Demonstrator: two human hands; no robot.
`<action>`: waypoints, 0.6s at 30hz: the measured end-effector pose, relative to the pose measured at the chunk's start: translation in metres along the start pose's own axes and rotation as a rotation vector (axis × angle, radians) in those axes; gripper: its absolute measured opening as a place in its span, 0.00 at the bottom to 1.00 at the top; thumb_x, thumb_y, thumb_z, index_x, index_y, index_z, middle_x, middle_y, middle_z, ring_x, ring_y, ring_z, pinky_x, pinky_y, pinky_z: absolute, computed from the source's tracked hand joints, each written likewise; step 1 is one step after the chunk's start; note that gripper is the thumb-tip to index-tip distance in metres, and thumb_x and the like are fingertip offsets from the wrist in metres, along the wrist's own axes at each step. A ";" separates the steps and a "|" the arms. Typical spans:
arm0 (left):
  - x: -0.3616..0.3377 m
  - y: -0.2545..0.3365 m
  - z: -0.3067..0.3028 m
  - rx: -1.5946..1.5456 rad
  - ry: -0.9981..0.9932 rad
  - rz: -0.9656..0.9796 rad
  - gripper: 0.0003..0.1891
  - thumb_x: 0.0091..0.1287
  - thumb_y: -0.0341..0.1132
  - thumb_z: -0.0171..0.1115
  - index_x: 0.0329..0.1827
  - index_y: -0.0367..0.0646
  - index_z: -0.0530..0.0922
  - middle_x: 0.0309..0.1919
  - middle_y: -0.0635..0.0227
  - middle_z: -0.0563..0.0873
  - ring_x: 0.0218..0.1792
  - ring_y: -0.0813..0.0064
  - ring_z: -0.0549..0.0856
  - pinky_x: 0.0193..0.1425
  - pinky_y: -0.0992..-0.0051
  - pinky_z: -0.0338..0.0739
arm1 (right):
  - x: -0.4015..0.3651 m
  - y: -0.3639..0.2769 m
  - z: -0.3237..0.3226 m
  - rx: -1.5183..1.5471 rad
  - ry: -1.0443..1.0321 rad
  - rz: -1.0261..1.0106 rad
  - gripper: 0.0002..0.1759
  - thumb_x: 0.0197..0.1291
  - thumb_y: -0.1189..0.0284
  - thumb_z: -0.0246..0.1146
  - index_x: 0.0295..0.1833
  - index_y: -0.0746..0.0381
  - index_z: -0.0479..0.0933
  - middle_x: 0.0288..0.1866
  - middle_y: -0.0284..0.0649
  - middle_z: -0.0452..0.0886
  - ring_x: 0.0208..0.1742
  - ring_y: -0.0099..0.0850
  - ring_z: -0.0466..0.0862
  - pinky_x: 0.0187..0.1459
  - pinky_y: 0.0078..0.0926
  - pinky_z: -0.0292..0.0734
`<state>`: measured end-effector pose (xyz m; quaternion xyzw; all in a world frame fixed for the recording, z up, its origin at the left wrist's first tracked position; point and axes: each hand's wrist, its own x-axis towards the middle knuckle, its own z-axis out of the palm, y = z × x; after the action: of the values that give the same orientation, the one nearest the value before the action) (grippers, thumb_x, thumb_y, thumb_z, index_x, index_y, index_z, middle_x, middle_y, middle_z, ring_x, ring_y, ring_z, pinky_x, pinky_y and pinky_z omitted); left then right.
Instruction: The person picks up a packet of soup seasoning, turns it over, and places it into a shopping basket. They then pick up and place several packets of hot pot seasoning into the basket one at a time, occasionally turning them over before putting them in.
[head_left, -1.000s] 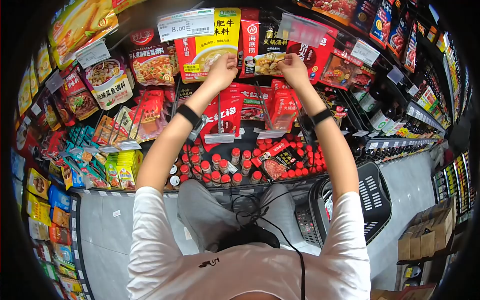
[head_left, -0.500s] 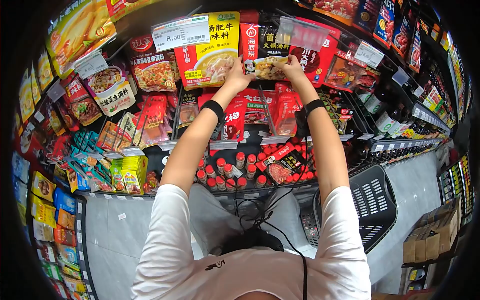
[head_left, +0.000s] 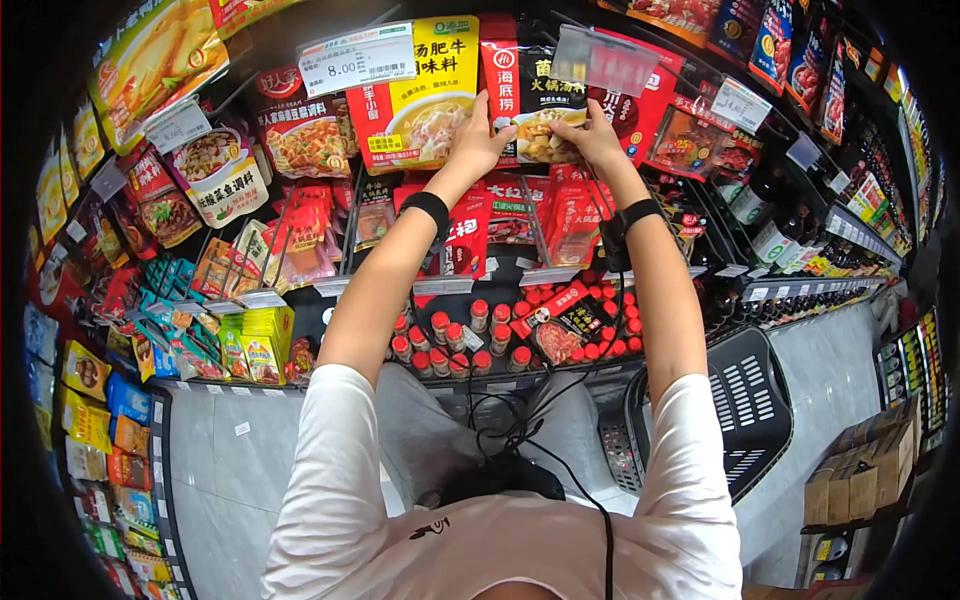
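Note:
A red and black hotpot soup packet [head_left: 540,95] hangs upright on the rack between a yellow beef seasoning packet [head_left: 430,100] and a red packet [head_left: 625,115]. My left hand [head_left: 480,140] is at the packet's lower left edge, thumb on its front, fingers raised and apart near the yellow packet. On the right edge, my right hand [head_left: 592,138] has its thumb over the picture of food and its fingers spread upward. Neither hand is wrapped round the packet. Both wrists wear black bands.
Red packets [head_left: 575,225] fill the lower rack, above red-capped bottles [head_left: 480,318]. A black basket [head_left: 745,400] stands right of my legs, with cardboard boxes [head_left: 865,470] farther right. Price tags [head_left: 357,62] project from the shelf. Black cables [head_left: 515,430] hang before me.
My hands have spread slightly apart, and their fingers have opened off the packet's edges. The packet shows more of its front.

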<state>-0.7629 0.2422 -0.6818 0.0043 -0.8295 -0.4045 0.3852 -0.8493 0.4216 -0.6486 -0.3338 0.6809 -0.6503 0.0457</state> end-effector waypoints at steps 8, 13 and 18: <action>-0.007 0.014 -0.008 0.069 -0.022 -0.015 0.36 0.56 0.38 0.65 0.65 0.38 0.57 0.43 0.47 0.81 0.46 0.48 0.80 0.50 0.60 0.72 | 0.002 0.009 -0.004 -0.015 0.014 -0.038 0.29 0.51 0.75 0.69 0.56 0.62 0.62 0.37 0.39 0.80 0.29 0.25 0.81 0.24 0.20 0.78; -0.017 0.018 -0.008 0.104 -0.030 0.056 0.36 0.59 0.36 0.64 0.67 0.37 0.54 0.33 0.55 0.84 0.36 0.64 0.84 0.41 0.70 0.76 | -0.019 -0.009 -0.006 -0.014 0.009 0.057 0.30 0.50 0.74 0.70 0.56 0.62 0.61 0.35 0.40 0.80 0.27 0.26 0.81 0.23 0.21 0.78; -0.024 0.026 -0.010 0.124 -0.033 0.067 0.36 0.59 0.36 0.63 0.67 0.36 0.54 0.32 0.56 0.84 0.35 0.66 0.84 0.39 0.70 0.76 | -0.025 -0.008 -0.011 -0.099 0.020 -0.080 0.28 0.50 0.73 0.70 0.53 0.65 0.63 0.36 0.41 0.80 0.29 0.25 0.82 0.26 0.20 0.78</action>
<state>-0.7314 0.2607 -0.6755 -0.0063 -0.8588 -0.3394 0.3837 -0.8322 0.4440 -0.6489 -0.3559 0.6987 -0.6206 -0.0037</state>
